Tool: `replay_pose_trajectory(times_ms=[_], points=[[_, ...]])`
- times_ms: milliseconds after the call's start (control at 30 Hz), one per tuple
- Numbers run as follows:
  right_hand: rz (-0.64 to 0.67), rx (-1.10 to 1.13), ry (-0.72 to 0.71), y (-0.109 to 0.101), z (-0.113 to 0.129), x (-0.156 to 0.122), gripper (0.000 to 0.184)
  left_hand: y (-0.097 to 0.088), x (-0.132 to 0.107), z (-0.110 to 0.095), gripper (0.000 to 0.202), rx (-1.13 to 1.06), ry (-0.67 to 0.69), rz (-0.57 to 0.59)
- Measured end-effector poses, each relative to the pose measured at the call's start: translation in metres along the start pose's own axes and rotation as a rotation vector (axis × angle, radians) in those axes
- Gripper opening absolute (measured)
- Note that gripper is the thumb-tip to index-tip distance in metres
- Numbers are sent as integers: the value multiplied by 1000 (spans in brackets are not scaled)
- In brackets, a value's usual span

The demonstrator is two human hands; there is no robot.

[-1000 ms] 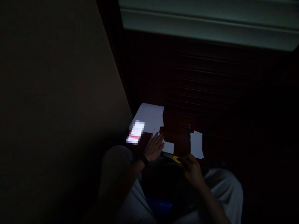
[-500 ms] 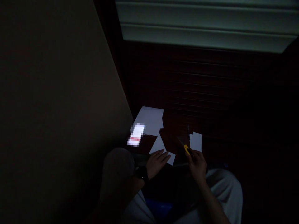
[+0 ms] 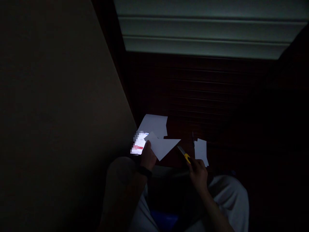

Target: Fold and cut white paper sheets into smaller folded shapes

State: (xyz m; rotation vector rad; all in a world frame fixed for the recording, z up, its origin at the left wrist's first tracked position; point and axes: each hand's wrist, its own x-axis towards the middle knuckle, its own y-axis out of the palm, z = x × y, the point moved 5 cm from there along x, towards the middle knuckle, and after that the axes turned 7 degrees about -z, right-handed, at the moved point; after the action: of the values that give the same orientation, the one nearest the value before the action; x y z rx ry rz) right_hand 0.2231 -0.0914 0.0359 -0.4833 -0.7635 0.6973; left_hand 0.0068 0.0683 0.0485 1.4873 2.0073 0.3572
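Observation:
My left hand [image 3: 148,157] is closed on a folded piece of white paper [image 3: 163,148], thumb on top, holding it up over the dark table. The paper has a pointed corner toward the right. In my right hand [image 3: 199,172] is a yellow utility knife [image 3: 186,158], its blade out and pointing up and left, a little apart from the paper's tip. A lit phone [image 3: 140,144], partly blurred out, lies just left of my left hand. Behind it rests a larger white sheet [image 3: 155,124], partly covered by the held paper.
Smaller white paper pieces [image 3: 201,150] lie beyond my right hand, with a dark pen [image 3: 192,136] beside them. A wall [image 3: 72,80] rises close on the left. Slatted dark panelling [image 3: 193,93] stands behind the table. The room is very dim.
My left hand has gone from lying flat on the paper to gripping it, lifting and turning it leftward near the phone. The knife has shifted slightly left and down.

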Motion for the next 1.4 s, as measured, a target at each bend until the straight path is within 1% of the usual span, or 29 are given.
replay_pose_trajectory(times_ms=[100, 167, 233, 333, 433, 467, 567, 667, 733, 800, 867, 933, 1033, 1167, 1400], points=[[44, 13, -49, 5, 9, -3, 33, -6, 0, 22, 28, -35, -110, 10], [65, 25, -80, 9, 15, -5, 32, -11, -3, 36, 26, -58, -174, -12], [77, 28, -100, 12, 18, -8, 32, -15, -6, 46, 24, -79, -203, -26], [93, 12, -123, 17, 19, -11, 32, -15, -8, 54, 25, -97, -202, -49], [123, -1, -164, 21, 22, -14, 32, -12, -10, 59, 26, -88, -190, -101], [134, -6, -175, 22, 23, -14, 33, -9, -12, 59, 26, -89, -187, -103], [169, -24, -187, 25, 27, -15, 33, 1, -18, 62, 33, -108, -194, -45], [201, -22, -192, 27, 29, -17, 34, 10, -25, 70, 40, -128, -279, 27], [213, -4, -197, 27, 30, -17, 34, 12, -28, 77, 39, -149, -358, 48], [218, 18, -202, 28, 30, -18, 33, 13, -28, 84, 35, -173, -413, 46], [229, 39, -206, 28, 31, -18, 33, 13, -28, 89, 33, -184, -440, 21], [238, 62, -203, 29, 33, -19, 33, 13, -29, 92, 35, -184, -445, -12], [243, 93, -189, 28, 35, -18, 32, 14, -30, 93, 40, -187, -401, -67], [246, 118, -160, 26, 35, -17, 30, 14, -30, 91, 46, -196, -322, -82], [319, 93, -149, 29, 35, -18, 30, 14, -30, 89, 48, -149, -232, -134]])
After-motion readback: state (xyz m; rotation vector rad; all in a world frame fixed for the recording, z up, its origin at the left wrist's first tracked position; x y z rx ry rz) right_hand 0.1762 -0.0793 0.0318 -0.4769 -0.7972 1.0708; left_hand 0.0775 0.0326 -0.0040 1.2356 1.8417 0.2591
